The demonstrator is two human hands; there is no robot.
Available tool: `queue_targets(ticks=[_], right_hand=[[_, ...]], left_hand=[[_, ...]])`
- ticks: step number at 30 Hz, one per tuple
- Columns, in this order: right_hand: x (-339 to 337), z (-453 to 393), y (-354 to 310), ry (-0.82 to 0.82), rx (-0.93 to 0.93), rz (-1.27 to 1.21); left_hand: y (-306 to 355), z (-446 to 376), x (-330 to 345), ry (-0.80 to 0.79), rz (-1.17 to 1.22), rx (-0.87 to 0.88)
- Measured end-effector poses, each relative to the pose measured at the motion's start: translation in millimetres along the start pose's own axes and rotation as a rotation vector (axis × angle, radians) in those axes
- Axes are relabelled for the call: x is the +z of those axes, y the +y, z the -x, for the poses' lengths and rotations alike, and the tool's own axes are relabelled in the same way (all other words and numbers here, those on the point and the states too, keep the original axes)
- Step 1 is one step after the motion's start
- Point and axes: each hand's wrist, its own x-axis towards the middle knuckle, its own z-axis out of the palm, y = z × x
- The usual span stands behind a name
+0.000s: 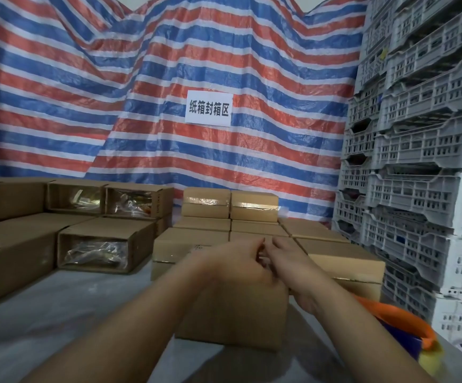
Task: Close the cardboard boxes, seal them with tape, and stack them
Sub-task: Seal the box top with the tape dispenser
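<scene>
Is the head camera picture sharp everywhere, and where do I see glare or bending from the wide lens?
Head view: the sign reads sharp; the near left hand and right hand look soft, their fingers hard to separate; glare sits on the tape of the stacked sealed boxes and on plastic inside the open boxes; the grey crates lean and curve at the right edge.

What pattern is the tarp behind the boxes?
Red, blue and white stripes on the tarp, seen in the head view.

Beside the matt brown cardboard boxes (205, 244) with glossy tape strips, stacked grey plastic crates (417, 167) look perforated; behind them hangs a crinkled woven plastic tarpaulin (114, 92) bearing a white paper sign (208, 107).
</scene>
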Motion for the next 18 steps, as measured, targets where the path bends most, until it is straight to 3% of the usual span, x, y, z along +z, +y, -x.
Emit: queue_targets(ticks=[2,7,11,18], right_hand=[[0.1,-0.2,5.8,0.036,-0.013,0.01],[0.1,-1.2,11.3,0.067,-0.064,0.069],[-0.5,-2.5,15.1,0.086,-0.071,0.058],[0.3,-2.5,20.4,0.079,-0.069,-0.014]], left_hand=[[-3.8,2.5,-19.3,0.059,0.172,-0.057],[-21.7,20.9,-55.5,0.443,0.391,-0.142],[-48.4,40.5,-28.1,0.451,0.483,-0.256],[-65.3,48.9,6.1,0.63,0.758,-0.225]])
